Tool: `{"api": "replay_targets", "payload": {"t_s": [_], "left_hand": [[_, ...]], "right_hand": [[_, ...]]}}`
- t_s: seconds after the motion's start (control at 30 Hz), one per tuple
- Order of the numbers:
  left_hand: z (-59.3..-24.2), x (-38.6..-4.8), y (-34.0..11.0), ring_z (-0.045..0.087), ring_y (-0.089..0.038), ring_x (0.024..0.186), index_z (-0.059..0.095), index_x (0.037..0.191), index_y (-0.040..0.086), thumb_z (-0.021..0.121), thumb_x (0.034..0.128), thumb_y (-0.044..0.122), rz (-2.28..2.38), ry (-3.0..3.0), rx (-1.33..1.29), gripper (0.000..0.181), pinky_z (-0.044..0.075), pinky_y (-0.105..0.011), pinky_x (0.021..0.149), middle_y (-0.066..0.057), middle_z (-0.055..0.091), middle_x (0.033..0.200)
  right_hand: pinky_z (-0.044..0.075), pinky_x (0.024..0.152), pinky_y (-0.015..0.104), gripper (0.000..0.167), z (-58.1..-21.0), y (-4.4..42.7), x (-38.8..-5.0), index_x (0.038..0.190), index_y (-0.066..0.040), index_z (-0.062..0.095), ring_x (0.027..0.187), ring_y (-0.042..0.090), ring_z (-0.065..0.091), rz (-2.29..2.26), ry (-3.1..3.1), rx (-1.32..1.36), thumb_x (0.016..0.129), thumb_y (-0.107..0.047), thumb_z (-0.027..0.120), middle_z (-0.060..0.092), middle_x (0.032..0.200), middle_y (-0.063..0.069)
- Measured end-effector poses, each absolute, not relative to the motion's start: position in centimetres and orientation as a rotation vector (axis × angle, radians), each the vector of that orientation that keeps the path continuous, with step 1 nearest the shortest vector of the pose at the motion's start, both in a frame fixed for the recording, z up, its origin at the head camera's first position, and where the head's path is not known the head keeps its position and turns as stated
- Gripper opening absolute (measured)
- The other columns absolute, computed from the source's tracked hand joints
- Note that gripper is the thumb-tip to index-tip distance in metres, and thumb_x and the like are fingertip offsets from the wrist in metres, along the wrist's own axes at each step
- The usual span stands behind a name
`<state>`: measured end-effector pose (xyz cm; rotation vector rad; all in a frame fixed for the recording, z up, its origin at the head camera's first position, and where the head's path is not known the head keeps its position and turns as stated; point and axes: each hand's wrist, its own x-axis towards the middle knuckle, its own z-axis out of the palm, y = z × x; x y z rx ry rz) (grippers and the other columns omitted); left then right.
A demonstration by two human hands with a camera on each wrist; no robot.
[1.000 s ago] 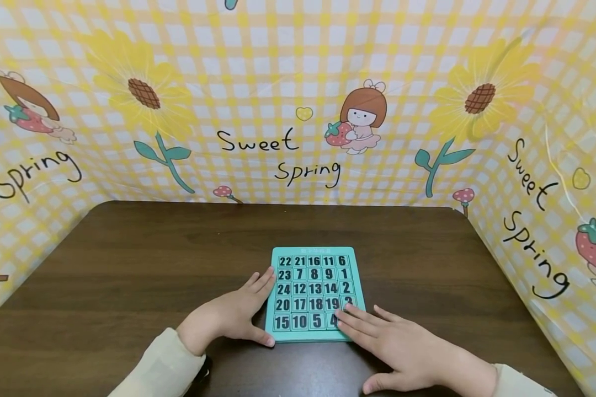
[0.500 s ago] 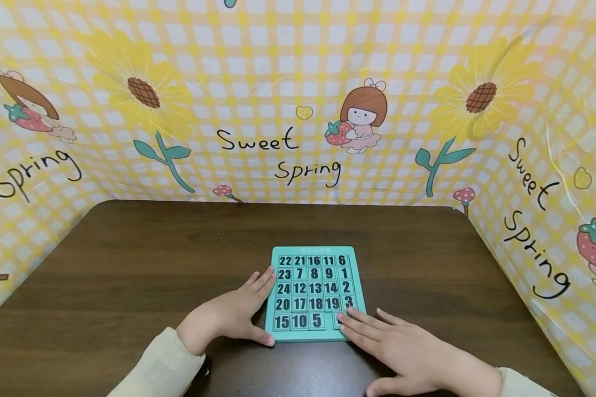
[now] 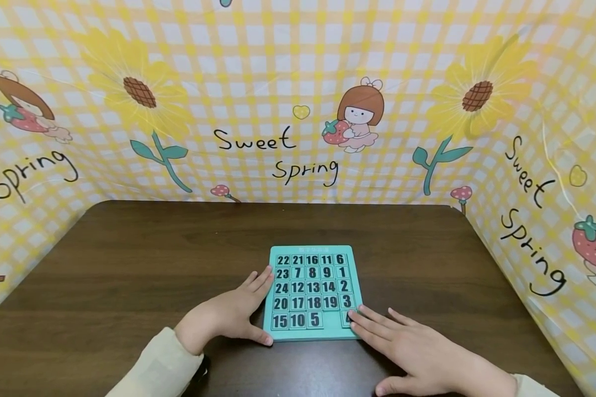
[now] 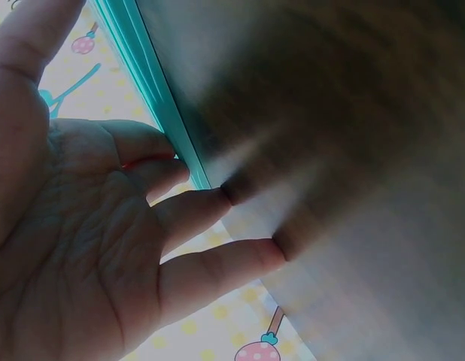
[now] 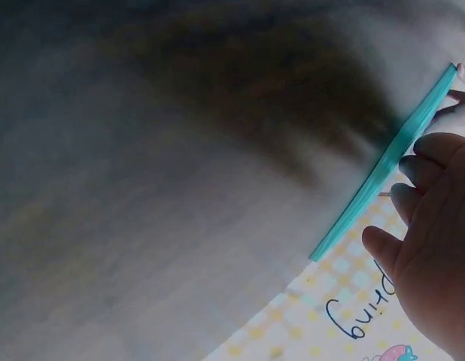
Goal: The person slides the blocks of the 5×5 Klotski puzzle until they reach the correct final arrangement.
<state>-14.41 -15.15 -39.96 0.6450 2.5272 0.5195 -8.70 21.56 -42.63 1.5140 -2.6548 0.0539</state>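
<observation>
A teal sliding number puzzle (image 3: 305, 335) lies flat on the dark wooden table. Its bottom row reads 15, 10, 5, then a bare slot, then the 4 tile (image 3: 346, 320) at the right end, partly covered by fingertips. My left hand (image 3: 230, 317) rests along the puzzle's left edge, thumb at the lower corner and fingers spread straight. Stretched over the lower right corner, my right hand (image 3: 417, 347) touches the 4 tile with straight fingers. Both wrist views show the teal edge (image 4: 153, 83) side-on beside the fingers.
The brown tabletop (image 3: 179, 242) extends around the puzzle. A yellow checked cloth (image 3: 258, 71) with flowers and "Sweet Spring" lettering stands behind and on both sides. A dark band (image 3: 202, 369) shows beneath the left sleeve.
My right hand has moved rightward, sliding the 4 tile from the fourth to the fifth place of the bottom row. The bare slot now shows beside the 5. My left hand keeps its place.
</observation>
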Motion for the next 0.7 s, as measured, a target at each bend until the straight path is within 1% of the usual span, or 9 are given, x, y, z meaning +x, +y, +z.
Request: {"api": "replay_targets", "payload": {"t_s": [0.2,0.47,0.7], "left_hand": [[-40.0,-14.5,-15.3,0.002,-0.040,0.155,0.010,0.159,0.001,0.082,0.0738,0.053,0.510,2.530,0.650,0.123,0.026,-0.052,0.120,-0.012,-0.001,0.169],[-40.1,-14.5,-15.3,0.003,-0.040,0.154,0.011,0.159,0.001,0.082,0.0739,0.053,0.514,2.538,0.665,0.123,0.026,-0.052,0.119,-0.012,0.000,0.168],[-40.0,-14.3,-15.2,0.005,-0.040,0.154,0.013,0.158,0.001,0.083,0.0729,0.053,0.506,2.554,0.655,0.123,0.027,-0.052,0.119,-0.013,0.002,0.168]], "right_hand": [[0.044,0.104,0.055,0.087,-42.3,20.5,-9.2,0.157,-0.013,0.030,0.151,0.023,0.030,0.053,-2.638,1.550,0.093,-0.069,0.045,0.027,0.165,0.003],[0.042,0.108,0.056,0.085,-41.8,17.7,-10.3,0.158,-0.012,0.028,0.153,0.023,0.025,0.040,-2.661,1.691,0.095,-0.069,0.039,0.024,0.166,0.004],[0.040,0.111,0.053,0.087,-41.5,15.8,-11.0,0.159,-0.013,0.025,0.153,0.022,0.022,-0.044,-2.643,1.765,0.095,-0.071,0.035,0.022,0.167,0.003]]}}
